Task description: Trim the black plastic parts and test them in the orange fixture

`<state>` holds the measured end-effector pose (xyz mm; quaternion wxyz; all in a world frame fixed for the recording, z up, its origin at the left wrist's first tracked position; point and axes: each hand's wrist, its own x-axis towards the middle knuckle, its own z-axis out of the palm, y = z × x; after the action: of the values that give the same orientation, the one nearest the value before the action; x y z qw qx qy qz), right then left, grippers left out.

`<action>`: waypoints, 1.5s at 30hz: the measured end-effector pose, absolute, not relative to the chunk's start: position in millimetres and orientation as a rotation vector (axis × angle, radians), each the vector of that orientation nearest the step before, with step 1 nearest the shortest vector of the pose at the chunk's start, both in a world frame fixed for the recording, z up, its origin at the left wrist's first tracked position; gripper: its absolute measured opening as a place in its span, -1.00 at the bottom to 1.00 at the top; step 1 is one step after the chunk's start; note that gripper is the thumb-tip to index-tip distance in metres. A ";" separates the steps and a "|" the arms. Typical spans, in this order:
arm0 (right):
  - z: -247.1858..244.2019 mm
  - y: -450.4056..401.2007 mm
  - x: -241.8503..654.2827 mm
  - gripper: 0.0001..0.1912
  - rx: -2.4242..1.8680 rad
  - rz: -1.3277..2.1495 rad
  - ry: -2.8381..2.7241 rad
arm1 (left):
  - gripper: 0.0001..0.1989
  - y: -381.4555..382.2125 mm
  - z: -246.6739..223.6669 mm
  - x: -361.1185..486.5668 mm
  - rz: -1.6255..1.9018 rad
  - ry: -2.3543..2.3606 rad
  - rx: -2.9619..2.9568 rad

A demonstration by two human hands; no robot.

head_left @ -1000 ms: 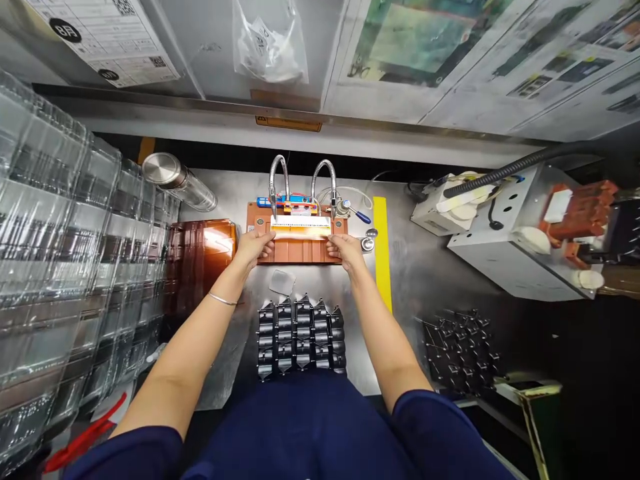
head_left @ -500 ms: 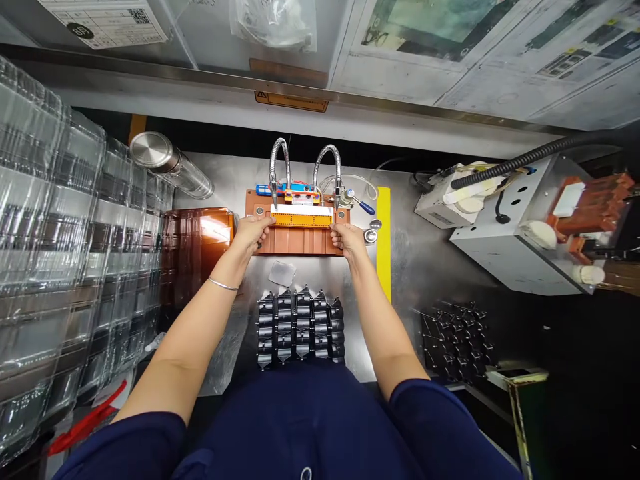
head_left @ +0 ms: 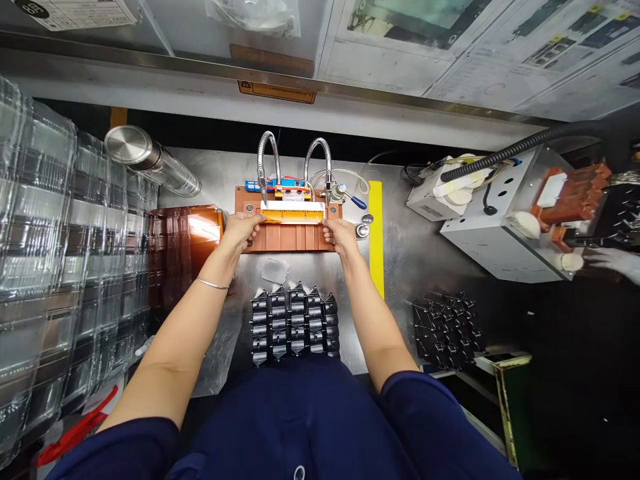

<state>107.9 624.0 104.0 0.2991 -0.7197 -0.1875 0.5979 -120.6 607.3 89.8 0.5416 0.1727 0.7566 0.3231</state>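
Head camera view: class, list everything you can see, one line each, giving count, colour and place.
fixture block: one, brown, bench centre
strip: one, yellow-white, on fixture block
gooseneck nozzles: two, silver, behind strip
black parts: one cluster, near edge
clear trays: stacks, left
amber trays: one stack, left of fixture
flask: one, steel, far left
yellow tape: one stripe, right of fixture
grey machine: one, right
left hand: on fixture's left end
right hand: on fixture's right end

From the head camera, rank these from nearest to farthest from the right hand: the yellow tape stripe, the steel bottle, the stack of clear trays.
From the right hand:
1. Yellow tape stripe, just to its right on the bench.
2. Steel bottle, lying at the back left.
3. Stack of clear trays, along the far left edge.
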 end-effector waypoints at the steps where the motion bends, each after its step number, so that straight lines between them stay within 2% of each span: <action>1: 103.6 624.8 108.2 -0.76 -1.916 1.595 -0.499 | -0.75 608.3 91.0 -121.9 0.751 1.793 0.412; 7: 101.6 608.1 125.6 -0.79 -1.825 1.629 -0.512 | -0.90 608.3 106.4 -139.2 0.607 1.568 0.358; 10: 101.8 551.9 146.1 -0.64 -1.833 1.468 -0.667 | -0.93 590.2 111.1 -151.6 0.684 1.524 0.378; 13: 96.8 463.9 165.2 -0.48 -1.983 1.277 -0.930 | -0.88 560.9 111.2 -157.8 0.775 1.591 0.370; 15: 89.9 406.5 174.2 -0.34 -2.026 1.350 -1.088 | -0.87 541.2 109.4 -155.9 0.803 1.627 0.337; 16: 86.0 383.6 177.9 -0.33 -1.996 1.415 -1.174 | -0.88 532.7 108.5 -153.3 0.810 1.634 0.322; 19: 78.9 352.3 187.8 -0.52 -1.944 1.529 -1.296 | -0.90 513.8 107.8 -142.2 0.835 1.626 0.336; 21: 82.5 363.5 191.7 -0.56 -1.961 1.437 -1.335 | -0.87 505.5 111.1 -133.7 0.863 1.632 0.424; 23: 93.7 392.5 188.6 -0.55 -1.981 1.200 -1.487 | -0.84 498.9 117.6 -124.5 0.918 1.691 0.617; 26: 114.3 448.4 162.9 -0.55 -1.861 0.747 -1.923 | -0.76 491.0 128.1 -108.7 1.060 1.806 1.167; 28: 120.9 482.5 133.1 -0.55 -1.674 0.563 -2.184 | -0.70 488.6 130.0 -98.0 1.092 1.759 1.592; 33: 98.2 529.6 64.9 -0.58 -1.541 0.488 -2.452 | -0.69 500.7 106.9 -85.8 0.819 1.673 2.089; 38: 82.1 561.4 82.1 -0.65 -1.439 0.523 -2.486 | -0.72 536.6 78.2 -94.6 0.594 1.683 2.169; 40: 93.8 586.5 106.7 -0.65 -1.559 0.487 -2.435 | -0.72 550.7 71.2 -96.5 0.585 1.686 2.185; 45: 134.4 653.4 154.5 -0.56 -2.315 0.153 -2.517 | -0.71 562.9 56.5 -91.6 0.629 1.770 2.199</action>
<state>154.5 653.4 134.4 -0.1405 -0.6696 -0.7280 0.0441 -91.6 562.9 56.5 0.1244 0.7544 0.6073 0.2159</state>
